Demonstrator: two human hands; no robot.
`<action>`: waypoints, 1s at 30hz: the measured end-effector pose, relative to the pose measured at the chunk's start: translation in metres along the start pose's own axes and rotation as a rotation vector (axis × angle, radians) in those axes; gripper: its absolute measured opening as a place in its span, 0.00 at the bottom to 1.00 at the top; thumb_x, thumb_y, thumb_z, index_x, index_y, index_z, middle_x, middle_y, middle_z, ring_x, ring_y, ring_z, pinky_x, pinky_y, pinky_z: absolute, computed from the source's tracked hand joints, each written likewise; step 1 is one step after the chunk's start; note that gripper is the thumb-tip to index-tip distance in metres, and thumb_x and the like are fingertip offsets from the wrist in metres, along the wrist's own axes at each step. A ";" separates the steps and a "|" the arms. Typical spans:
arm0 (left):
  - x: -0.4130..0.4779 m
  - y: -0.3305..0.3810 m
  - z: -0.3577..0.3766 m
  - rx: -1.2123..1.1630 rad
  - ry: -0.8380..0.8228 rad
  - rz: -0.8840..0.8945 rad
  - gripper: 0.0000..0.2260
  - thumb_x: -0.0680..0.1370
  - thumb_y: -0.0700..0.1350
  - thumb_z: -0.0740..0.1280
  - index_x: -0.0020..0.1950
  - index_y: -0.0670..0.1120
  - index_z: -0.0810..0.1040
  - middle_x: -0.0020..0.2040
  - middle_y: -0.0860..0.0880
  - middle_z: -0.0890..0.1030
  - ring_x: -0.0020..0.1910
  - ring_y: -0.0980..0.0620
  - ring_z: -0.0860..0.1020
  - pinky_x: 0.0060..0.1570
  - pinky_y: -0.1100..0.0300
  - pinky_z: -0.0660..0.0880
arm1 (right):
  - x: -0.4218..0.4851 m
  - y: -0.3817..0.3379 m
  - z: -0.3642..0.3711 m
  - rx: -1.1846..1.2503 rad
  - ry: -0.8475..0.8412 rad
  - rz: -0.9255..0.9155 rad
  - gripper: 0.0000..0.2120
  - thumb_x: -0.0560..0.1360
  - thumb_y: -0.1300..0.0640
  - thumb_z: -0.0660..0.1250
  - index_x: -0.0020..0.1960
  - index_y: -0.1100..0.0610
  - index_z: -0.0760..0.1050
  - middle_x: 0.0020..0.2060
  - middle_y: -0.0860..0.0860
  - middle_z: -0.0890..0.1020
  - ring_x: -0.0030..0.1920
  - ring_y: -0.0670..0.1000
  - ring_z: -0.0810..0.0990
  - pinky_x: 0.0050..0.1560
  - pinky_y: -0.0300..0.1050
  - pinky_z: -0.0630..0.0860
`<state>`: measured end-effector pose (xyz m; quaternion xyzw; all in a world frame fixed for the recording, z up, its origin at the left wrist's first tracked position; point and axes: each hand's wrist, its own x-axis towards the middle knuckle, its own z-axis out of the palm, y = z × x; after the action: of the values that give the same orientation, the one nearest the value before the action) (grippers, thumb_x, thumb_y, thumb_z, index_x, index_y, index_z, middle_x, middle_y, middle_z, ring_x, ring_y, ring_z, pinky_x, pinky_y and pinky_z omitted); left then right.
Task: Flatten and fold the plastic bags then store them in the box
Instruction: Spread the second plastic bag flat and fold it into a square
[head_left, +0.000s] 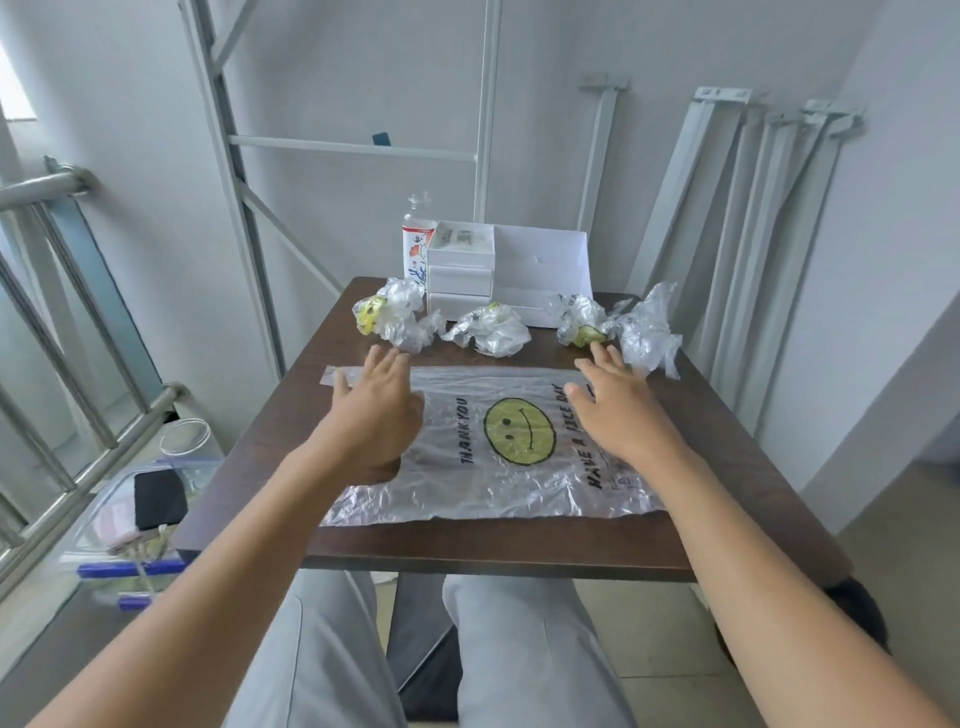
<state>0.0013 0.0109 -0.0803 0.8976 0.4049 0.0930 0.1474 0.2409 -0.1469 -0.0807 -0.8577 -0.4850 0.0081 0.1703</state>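
A clear plastic bag with a yellow smiley face and black lettering lies spread flat across the dark wooden table. My left hand presses on its left part with straight fingers. My right hand lies flat on its right part, fingers spread. Several crumpled plastic bags sit behind it: one at the back left, one in the middle, one at the back right. A white open box stands at the table's far edge.
A white drawer unit and a clear bottle stand beside the box. Metal rails lean on the right wall. To the left are a railing and a clear bin of odds and ends on the floor.
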 end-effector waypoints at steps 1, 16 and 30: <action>-0.013 0.020 0.005 -0.035 -0.049 0.056 0.24 0.87 0.44 0.55 0.82 0.40 0.57 0.85 0.44 0.54 0.85 0.46 0.44 0.80 0.35 0.42 | -0.009 -0.011 -0.001 0.000 -0.032 -0.026 0.28 0.88 0.47 0.52 0.85 0.56 0.54 0.85 0.52 0.47 0.85 0.51 0.43 0.84 0.54 0.44; -0.075 -0.026 0.045 0.192 -0.029 0.035 0.41 0.74 0.69 0.28 0.86 0.58 0.45 0.85 0.59 0.42 0.84 0.55 0.41 0.83 0.49 0.42 | -0.067 0.023 0.020 -0.222 -0.256 -0.012 0.43 0.80 0.25 0.37 0.85 0.50 0.36 0.84 0.49 0.37 0.84 0.48 0.37 0.84 0.50 0.39; -0.103 0.021 0.022 0.100 0.097 0.285 0.27 0.86 0.56 0.49 0.85 0.50 0.57 0.86 0.51 0.51 0.84 0.53 0.42 0.82 0.52 0.40 | -0.064 0.006 -0.019 -0.304 -0.188 -0.017 0.34 0.83 0.32 0.54 0.82 0.50 0.64 0.84 0.50 0.60 0.82 0.54 0.60 0.79 0.59 0.57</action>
<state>-0.0455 -0.0842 -0.0992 0.9466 0.2843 0.1358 0.0682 0.2152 -0.2087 -0.0749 -0.8648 -0.5018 0.0133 -0.0076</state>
